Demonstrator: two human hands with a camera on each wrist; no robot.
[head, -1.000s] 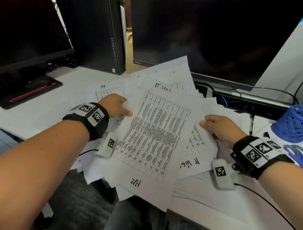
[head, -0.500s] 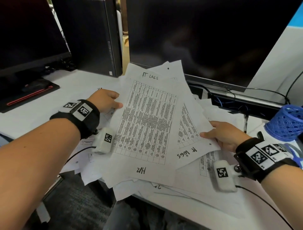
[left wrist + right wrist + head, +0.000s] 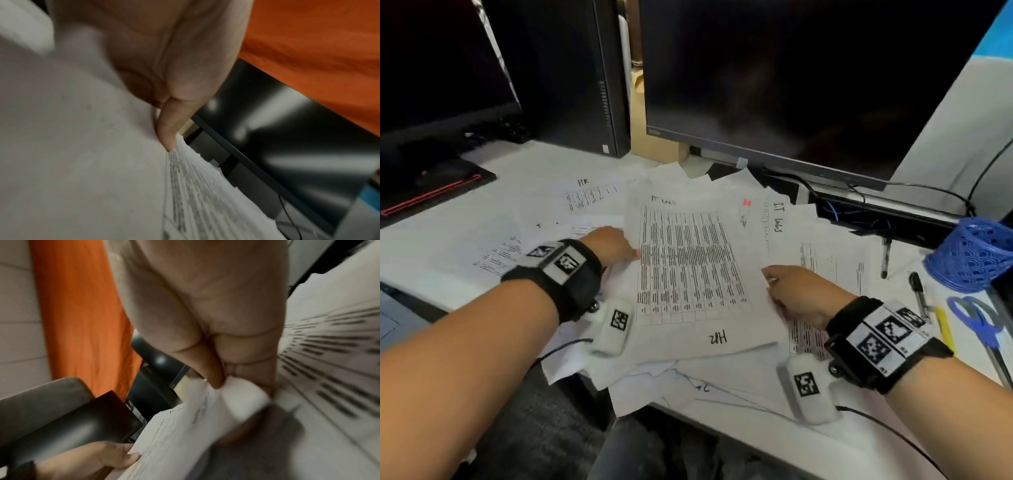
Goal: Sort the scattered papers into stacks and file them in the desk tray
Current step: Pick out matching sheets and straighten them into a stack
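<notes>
A bundle of printed table sheets (image 3: pixel 688 267), the top one marked "HR" upside down near me, is held between both hands over a messy pile of papers (image 3: pixel 722 383) on the white desk. My left hand (image 3: pixel 616 245) pinches the bundle's left edge, thumb (image 3: pixel 168 129) on top. My right hand (image 3: pixel 787 287) pinches its right edge, and the paper (image 3: pixel 236 395) curls between thumb and fingers. More sheets marked "HR" (image 3: pixel 589 195) and "IT logs" (image 3: pixel 777 219) lie spread behind. No desk tray is in view.
A large monitor (image 3: pixel 808 75) stands close behind the papers, a second screen (image 3: pixel 438 61) and a black computer tower (image 3: pixel 582 75) at the left. A blue mesh pen cup (image 3: pixel 972 253), pens (image 3: pixel 919 294) and blue-handled scissors (image 3: pixel 979 322) sit at the right. Cables run under the monitor.
The held bundle has come down from a raised, tilted pose to lie flatter over the pile, and both hands have closed in on its side edges.
</notes>
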